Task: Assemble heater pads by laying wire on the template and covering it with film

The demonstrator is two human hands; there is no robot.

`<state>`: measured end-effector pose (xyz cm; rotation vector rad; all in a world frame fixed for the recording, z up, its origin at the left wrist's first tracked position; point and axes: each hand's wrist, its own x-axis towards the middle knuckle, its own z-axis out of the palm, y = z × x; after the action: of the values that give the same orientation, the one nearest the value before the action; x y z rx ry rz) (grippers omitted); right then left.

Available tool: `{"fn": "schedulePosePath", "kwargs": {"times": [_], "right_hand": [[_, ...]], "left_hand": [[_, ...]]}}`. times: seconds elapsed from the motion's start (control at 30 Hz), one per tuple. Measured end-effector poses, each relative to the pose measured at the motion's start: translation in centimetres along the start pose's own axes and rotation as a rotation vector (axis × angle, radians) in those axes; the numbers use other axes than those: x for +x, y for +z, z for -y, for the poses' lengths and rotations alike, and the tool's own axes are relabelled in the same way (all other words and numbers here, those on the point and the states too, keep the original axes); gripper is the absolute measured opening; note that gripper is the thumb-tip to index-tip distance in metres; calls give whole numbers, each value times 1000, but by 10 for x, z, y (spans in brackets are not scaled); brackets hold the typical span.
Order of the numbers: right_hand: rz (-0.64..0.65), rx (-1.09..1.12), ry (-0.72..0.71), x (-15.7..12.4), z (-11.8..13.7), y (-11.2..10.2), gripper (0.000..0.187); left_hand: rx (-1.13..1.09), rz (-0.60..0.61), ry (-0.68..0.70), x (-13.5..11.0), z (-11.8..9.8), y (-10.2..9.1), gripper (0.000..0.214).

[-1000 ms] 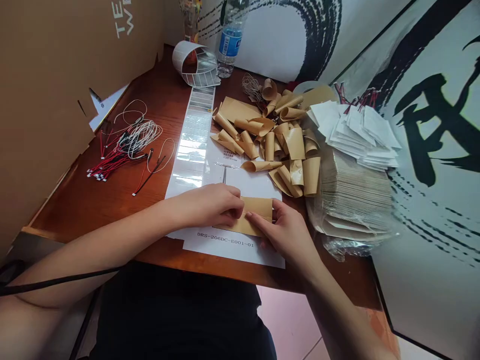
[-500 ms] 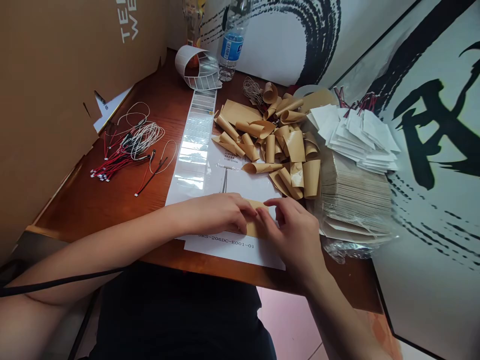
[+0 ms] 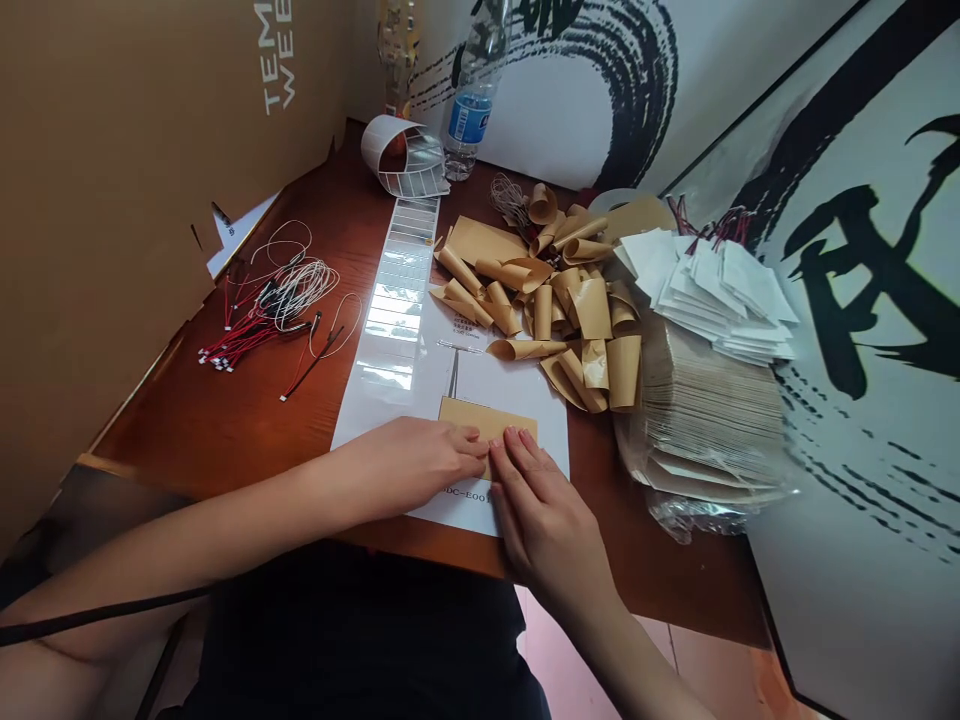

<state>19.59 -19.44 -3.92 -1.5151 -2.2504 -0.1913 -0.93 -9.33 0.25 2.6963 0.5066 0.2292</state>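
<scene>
A flat rectangular piece of brown kraft paper [image 3: 487,412] lies on a white printed sheet [image 3: 442,506] near the table's front edge. My left hand [image 3: 420,462] comes from the left, its bent fingertips close together and pressed on the middle of the brown paper. Its thumb is partly hidden. From the lower right, my right hand [image 3: 544,500] lies flat over the right part of the paper, fingers stretched out and side by side. The two hands' fingertips almost meet. Just beyond the paper stand out thin metal tweezers [image 3: 454,375], lying on the white sheets.
Rolled brown paper pieces [image 3: 544,310] are heaped behind my hands. Right of them sit a bagged stack of cards [image 3: 712,400] and white tags [image 3: 709,285]. Wires [image 3: 274,300] lie left. A label strip [image 3: 397,290], a water bottle [image 3: 469,120] and a cardboard box [image 3: 165,150] stand farther back.
My right hand has shifted left and nearer to me, going from bent fingers to lying flat on the paper. My left hand has drawn back slightly, showing more of the paper. The view has tilted up slightly.
</scene>
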Motion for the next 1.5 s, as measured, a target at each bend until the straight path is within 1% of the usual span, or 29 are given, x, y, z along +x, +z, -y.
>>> {"fn": "schedulePosePath", "kwargs": {"times": [0.07, 0.2, 0.33, 0.4, 0.43, 0.53, 0.57, 0.63, 0.7, 0.77, 0.83, 0.9, 0.93, 1.0, 1.07, 1.1, 1.17, 1.23, 1.3, 1.43, 1.5], "right_hand": [[22, -44, -27, 2, 1, -3, 38], [52, -114, -67, 9, 3, -10, 37], [68, -160, -74, 19, 4, -15, 33], [112, -156, -55, 27, 2, -19, 29], [155, -146, -33, 32, 0, -21, 26], [347, -74, 51, 55, -4, -28, 16], [388, -29, 73, 63, -5, -30, 14], [437, 98, 116, 81, -7, -29, 15], [487, 268, 174, 98, -9, -23, 16], [502, 326, 185, 111, -13, -14, 13], [518, 384, 202, 118, -19, -5, 8], [526, 442, 220, 121, -25, 1, 3], [526, 470, 228, 120, -27, 2, 4], [523, 520, 235, 118, -31, 2, 6], [518, 552, 237, 115, -31, 1, 4], [514, 560, 238, 114, -30, 0, 3], [499, 563, 245, 112, -27, 0, 5], [484, 558, 254, 112, -24, 2, 5], [473, 551, 265, 112, -23, 3, 3], [468, 540, 279, 112, -24, 5, 7], [470, 543, 280, 111, -24, 5, 6]], "left_hand": [[36, -15, 20, -15, 0, 4, 31], [120, -83, -9, -37, -2, 8, 36], [212, -141, -37, -47, -6, 7, 36], [254, -161, -52, -49, -7, 6, 34], [273, -172, -59, -49, -8, 6, 33], [305, -196, -85, -46, -9, 4, 29], [310, -207, -94, -43, -8, 4, 27], [327, -233, -105, -38, -6, 3, 25], [349, -245, -101, -31, -1, 2, 25], [347, -229, -100, -25, 6, 0, 24], [334, -179, -121, -19, 12, -5, 24], [335, -101, -132, -14, 17, -11, 18], [320, -50, -137, -12, 20, -16, 16], [264, 45, -128, -6, 24, -25, 17], [235, 95, -109, 3, 30, -35, 15], [203, 141, -124, 8, 34, -39, 13], [165, 173, -135, 19, 42, -46, 10], [-20, 162, -213, 29, 49, -49, 9], [-97, 85, -273, 34, 55, -48, 6], [-239, -9, -321, 29, 58, -41, 13], [-245, -43, -316, 24, 58, -38, 18]]}}
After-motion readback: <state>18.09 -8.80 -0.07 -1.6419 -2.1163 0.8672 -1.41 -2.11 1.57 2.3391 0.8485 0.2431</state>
